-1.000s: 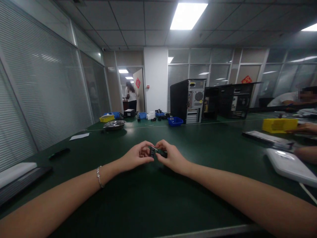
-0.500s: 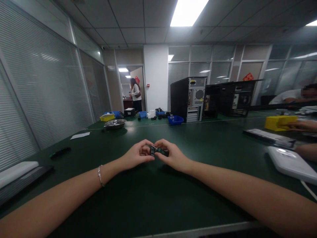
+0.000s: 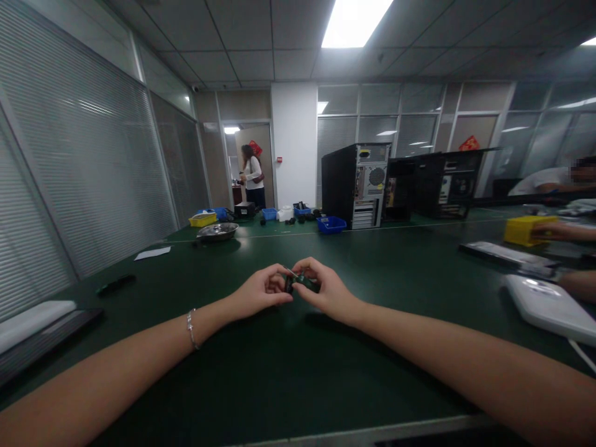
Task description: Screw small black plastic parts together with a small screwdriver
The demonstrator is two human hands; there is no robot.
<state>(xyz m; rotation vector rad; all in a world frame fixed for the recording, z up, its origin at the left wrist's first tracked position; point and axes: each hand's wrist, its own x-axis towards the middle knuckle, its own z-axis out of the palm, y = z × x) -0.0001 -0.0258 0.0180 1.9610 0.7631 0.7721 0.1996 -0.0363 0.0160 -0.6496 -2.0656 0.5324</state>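
While both forearms lie stretched out over it, here is how the scene stacks up, biggest first:

Table: the green table [image 3: 261,385] carries everything, and its bare middle gives the arms room to rest and steady the fine work.
Computer towers: two black computer towers [image 3: 356,185] stand upright at the far side, backs turned this way, well apart from the hands.
White device: a flat white device [image 3: 549,304] lies at the right edge, near a co-worker's arm [image 3: 580,282].
Yellow bin: the yellow bin [image 3: 524,228] sits far right, with another person's hand at it.
Left hand: the left hand [image 3: 261,290] is curled nearly closed, fingertips pinching one end of the small dark part, thumb underneath for support.
Right hand: the right hand [image 3: 328,292] mirrors it, fingers bent in tight, gripping the other end so the piece cannot twist.
Small dark part: the small dark part [image 3: 298,284] is held between both hands just above the table's middle; what exactly it is cannot be told, too small.
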